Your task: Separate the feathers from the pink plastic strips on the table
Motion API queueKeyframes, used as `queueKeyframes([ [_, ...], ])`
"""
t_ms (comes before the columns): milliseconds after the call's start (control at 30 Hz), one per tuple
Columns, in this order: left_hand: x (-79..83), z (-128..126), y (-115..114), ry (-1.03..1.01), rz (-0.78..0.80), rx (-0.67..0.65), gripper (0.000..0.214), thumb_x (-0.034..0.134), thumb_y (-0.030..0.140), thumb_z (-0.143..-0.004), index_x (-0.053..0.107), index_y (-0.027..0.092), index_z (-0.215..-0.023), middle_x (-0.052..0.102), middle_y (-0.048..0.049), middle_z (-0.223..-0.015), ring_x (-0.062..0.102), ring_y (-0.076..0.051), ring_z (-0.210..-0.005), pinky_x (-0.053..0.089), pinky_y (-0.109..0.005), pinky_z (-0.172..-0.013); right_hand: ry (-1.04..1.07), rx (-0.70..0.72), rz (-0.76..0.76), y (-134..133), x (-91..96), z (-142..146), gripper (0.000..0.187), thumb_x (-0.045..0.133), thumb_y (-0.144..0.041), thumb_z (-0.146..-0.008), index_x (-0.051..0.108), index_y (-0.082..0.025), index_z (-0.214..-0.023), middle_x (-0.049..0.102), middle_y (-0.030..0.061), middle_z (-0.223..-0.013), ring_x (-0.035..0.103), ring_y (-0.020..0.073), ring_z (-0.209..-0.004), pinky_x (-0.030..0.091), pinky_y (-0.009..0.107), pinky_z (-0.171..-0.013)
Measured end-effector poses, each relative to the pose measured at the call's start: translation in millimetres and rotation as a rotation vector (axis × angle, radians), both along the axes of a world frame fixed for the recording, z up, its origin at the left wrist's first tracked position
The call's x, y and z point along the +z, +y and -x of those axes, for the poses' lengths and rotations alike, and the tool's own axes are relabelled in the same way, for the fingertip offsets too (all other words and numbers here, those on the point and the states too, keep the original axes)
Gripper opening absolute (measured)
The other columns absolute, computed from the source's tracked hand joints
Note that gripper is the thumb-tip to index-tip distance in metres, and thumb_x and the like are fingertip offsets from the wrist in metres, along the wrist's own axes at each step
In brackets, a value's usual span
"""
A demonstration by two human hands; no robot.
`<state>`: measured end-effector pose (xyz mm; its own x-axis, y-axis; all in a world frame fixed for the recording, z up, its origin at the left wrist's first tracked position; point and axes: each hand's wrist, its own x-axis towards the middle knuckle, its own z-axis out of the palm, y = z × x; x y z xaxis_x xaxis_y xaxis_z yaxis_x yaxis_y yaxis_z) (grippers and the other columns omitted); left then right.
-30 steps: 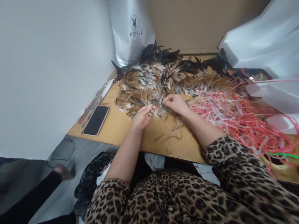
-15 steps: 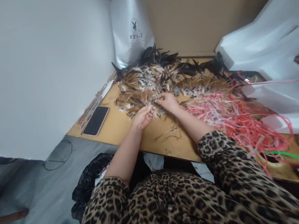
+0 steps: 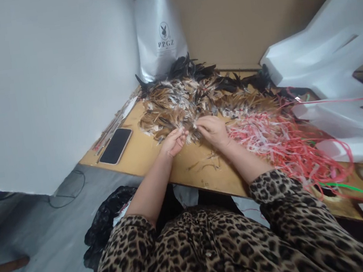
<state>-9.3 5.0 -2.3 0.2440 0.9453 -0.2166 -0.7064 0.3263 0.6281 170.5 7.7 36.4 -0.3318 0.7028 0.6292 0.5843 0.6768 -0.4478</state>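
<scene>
A heap of brown, white and black feathers spreads across the wooden table. At its near edge my left hand is pinched with curled fingers on what looks like a small feather, its tip mostly hidden. Just to the right, my right hand is closed too, thumb and forefinger together at the feathers; what is between them is too small to make out. A narrow gap separates the two sets of fingertips. Right of my right hand lies a tangle of pink and white ribbon strips.
A phone lies at the table's left, near thin sticks. A silvery-white bag stands behind the feathers. White plastic sheeting rises at right. A green strip lies near the right edge. A black bag is below the table.
My right hand has shifted a little to the right and turned, opening a wider gap from the left. My left hand stays nearly in place. The view has moved slightly.
</scene>
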Motion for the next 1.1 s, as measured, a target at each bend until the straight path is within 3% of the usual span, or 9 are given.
queueKeyframes([
  [167, -1.8, 0, 1, -0.011, -0.039, 0.003, 0.015, 0.049, 0.003, -0.080, 0.063, 0.010, -0.077, 0.066, -0.0046, -0.078, 0.063, -0.005, -0.068, 0.048, -0.010, -0.059, -0.179, 0.162, -0.030, -5, -19.1, 2, 0.023, 0.047, -0.027, -0.084, 0.066, -0.025, -0.097, 0.067, 0.0065, -0.103, 0.058, 0.0176, -0.097, 0.038, 0.034, -0.086],
  [300, -1.2, 1, 2, 0.037, -0.084, 0.044, 0.011, 0.053, 0.005, -0.078, 0.064, 0.008, -0.077, 0.066, -0.0052, -0.079, 0.062, -0.004, -0.067, 0.048, -0.012, -0.064, 0.076, 0.140, 0.113, -4, -19.8, 4, 0.026, 0.046, -0.024, -0.082, 0.064, -0.021, -0.101, 0.065, 0.0079, -0.105, 0.058, 0.0175, -0.096, 0.042, 0.034, -0.086],
  [400, 0.5, 0, 2, 0.110, -0.110, 0.059, 0.005, 0.060, 0.009, -0.075, 0.064, 0.009, -0.076, 0.066, -0.0048, -0.077, 0.061, -0.004, -0.066, 0.048, -0.013, -0.064, 0.452, 0.083, 0.467, 1, -14.2, 1, 0.026, 0.051, -0.027, -0.078, 0.062, -0.018, -0.099, 0.066, 0.0070, -0.093, 0.059, 0.0126, -0.069, 0.047, 0.029, -0.067],
  [467, 1.7, 0, 1, 0.166, -0.148, 0.032, 0.006, 0.064, 0.013, -0.072, 0.065, 0.008, -0.076, 0.067, -0.0049, -0.076, 0.061, -0.005, -0.064, 0.047, -0.014, -0.063, 0.615, 0.103, 0.752, 5, -9.4, -3, 0.026, 0.058, -0.031, -0.073, 0.063, -0.015, -0.093, 0.065, 0.0038, -0.078, 0.049, 0.0070, -0.050, 0.040, 0.022, -0.049],
  [533, 2.7, -1, -1, 0.216, -0.200, -0.016, 0.012, 0.068, 0.017, -0.069, 0.066, 0.008, -0.076, 0.066, -0.0051, -0.073, 0.060, -0.006, -0.062, 0.047, -0.016, -0.062, 0.653, 0.164, 0.988, 7, -5.0, -7, 0.026, 0.065, -0.035, -0.067, 0.063, -0.013, -0.082, 0.060, 0.0003, -0.064, 0.038, 0.0033, -0.040, 0.027, 0.018, -0.038],
  [633, 3.6, -3, -4, 0.279, -0.263, -0.066, 0.019, 0.072, 0.023, -0.065, 0.066, 0.008, -0.076, 0.067, -0.0056, -0.071, 0.061, -0.007, -0.062, 0.047, -0.017, -0.061, 0.542, 0.271, 1.225, 6, -0.8, -12, 0.031, 0.071, -0.041, -0.062, 0.059, -0.012, -0.063, 0.047, -0.0042, -0.047, 0.026, 0.0006, -0.034, 0.013, 0.017, -0.034],
  [800, 4.1, -5, -6, 0.319, -0.297, -0.075, 0.021, 0.073, 0.026, -0.063, 0.066, 0.009, -0.073, 0.067, -0.0060, -0.072, 0.062, -0.009, -0.064, 0.048, -0.019, -0.064, 0.399, 0.291, 1.311, 4, -3.0, -12, 0.034, 0.073, -0.040, -0.060, 0.054, -0.013, -0.055, 0.040, -0.0063, -0.039, 0.021, 0.0000, -0.032, 0.009, 0.018, -0.033],
  [967, 4.4, -6, -7, 0.339, -0.301, -0.088, 0.023, 0.074, 0.028, -0.062, 0.065, 0.009, -0.072, 0.068, -0.0074, -0.075, 0.062, -0.009, -0.064, 0.047, -0.020, -0.063, 0.474, 0.332, 1.389, 5, -12.4, -5, 0.029, 0.075, -0.035, -0.056, 0.059, -0.012, -0.063, 0.048, -0.0044, -0.046, 0.024, -0.0002, -0.033, 0.009, 0.017, -0.033],
  [1100, 3.1, -6, -5, 0.299, -0.275, -0.029, 0.024, 0.073, 0.026, -0.063, 0.064, 0.009, -0.076, 0.069, -0.0087, -0.082, 0.063, -0.010, -0.069, 0.047, -0.021, -0.065, 0.612, 0.302, 1.368, 4, -13.7, 1, 0.028, 0.076, -0.032, -0.053, 0.058, -0.013, -0.063, 0.044, -0.0065, -0.043, 0.024, 0.0000, -0.033, 0.009, 0.017, -0.035],
])
